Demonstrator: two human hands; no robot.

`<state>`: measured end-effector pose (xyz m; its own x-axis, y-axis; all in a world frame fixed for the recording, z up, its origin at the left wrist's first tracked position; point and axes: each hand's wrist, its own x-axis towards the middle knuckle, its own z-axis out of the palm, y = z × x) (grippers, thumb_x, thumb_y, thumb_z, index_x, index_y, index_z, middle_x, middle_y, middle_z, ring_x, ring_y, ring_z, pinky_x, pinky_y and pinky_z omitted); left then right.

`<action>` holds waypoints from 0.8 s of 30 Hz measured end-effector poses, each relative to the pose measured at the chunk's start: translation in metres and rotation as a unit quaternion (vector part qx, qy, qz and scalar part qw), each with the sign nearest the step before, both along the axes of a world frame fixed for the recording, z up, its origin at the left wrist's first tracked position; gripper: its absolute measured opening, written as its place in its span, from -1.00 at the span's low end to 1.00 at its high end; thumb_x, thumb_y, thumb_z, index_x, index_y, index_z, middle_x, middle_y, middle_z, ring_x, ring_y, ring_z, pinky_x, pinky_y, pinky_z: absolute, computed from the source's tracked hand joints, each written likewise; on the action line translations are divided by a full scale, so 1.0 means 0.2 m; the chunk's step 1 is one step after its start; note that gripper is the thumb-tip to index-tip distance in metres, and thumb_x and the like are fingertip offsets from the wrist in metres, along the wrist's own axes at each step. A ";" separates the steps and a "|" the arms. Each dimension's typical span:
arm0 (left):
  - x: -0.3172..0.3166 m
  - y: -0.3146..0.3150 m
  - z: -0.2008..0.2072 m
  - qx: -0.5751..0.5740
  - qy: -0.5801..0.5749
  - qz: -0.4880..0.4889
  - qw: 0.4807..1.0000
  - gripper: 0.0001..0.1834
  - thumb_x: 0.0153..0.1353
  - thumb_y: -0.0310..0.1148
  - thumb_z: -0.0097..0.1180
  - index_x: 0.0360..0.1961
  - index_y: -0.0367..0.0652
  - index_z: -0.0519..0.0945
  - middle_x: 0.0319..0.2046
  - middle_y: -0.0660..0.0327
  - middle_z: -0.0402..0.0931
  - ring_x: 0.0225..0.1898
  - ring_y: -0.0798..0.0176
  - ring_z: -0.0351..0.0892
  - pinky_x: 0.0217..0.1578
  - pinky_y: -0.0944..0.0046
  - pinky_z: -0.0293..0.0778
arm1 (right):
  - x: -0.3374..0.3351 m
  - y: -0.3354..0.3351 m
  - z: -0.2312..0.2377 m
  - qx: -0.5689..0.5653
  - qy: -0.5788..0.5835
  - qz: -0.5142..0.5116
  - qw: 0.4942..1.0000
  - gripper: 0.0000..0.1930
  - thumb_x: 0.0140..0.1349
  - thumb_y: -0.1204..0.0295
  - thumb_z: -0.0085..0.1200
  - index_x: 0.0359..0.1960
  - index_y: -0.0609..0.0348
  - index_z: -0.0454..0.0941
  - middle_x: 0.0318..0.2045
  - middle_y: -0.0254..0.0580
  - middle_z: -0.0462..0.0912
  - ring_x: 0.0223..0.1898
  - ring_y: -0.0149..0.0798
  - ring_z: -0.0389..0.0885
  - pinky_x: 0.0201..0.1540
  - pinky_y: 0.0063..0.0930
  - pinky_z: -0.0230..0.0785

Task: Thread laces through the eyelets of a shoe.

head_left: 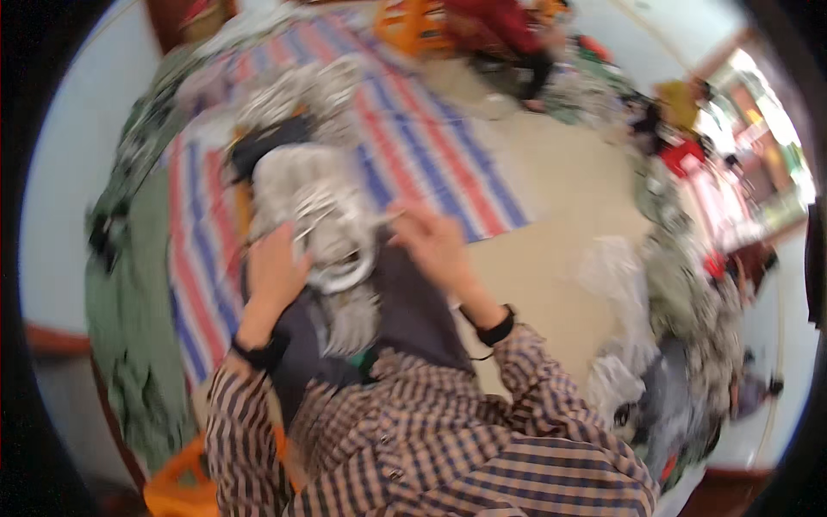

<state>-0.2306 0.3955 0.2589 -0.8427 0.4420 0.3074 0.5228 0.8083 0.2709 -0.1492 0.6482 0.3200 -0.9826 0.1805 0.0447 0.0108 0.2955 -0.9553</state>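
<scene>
A bundle of pale grey knitted gloves [297, 172] lies in front of me, reaching back from my lap. A white band or ring-shaped edge [345, 280] curves round its near end, and below it a glove [353, 320] hangs with its fingers toward me. At the bundle's left side, my left hand [277, 265] is closed on its edge, blurred. On the right, my right hand [433, 246] is raised with its fingers pinched by a short pale piece, too smeared to name. Dark cloth [418, 297] covers my lap.
More pale gloves [297, 90] are heaped beyond the bundle on a striped red, white and blue sheet [422, 159]. Green fabric [133, 327] lines the left side. An orange stool [181, 482] stands low left. Clear plastic bags [624, 302] and textile piles [680, 258] lie right. Another person [508, 30] sits far back.
</scene>
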 end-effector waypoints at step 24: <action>0.16 -0.13 0.16 0.194 -0.139 -0.010 0.971 -0.79 0.14 -0.48 0.02 -0.17 -0.16 0.55 -0.40 0.06 0.57 -0.36 -0.01 0.57 -0.30 0.14 0.46 | -0.06 0.24 0.46 0.195 0.037 0.335 0.921 -0.84 0.23 0.57 -0.01 -0.26 0.20 0.64 -0.59 -0.31 0.60 -0.52 -0.37 0.58 0.10 -0.26 0.34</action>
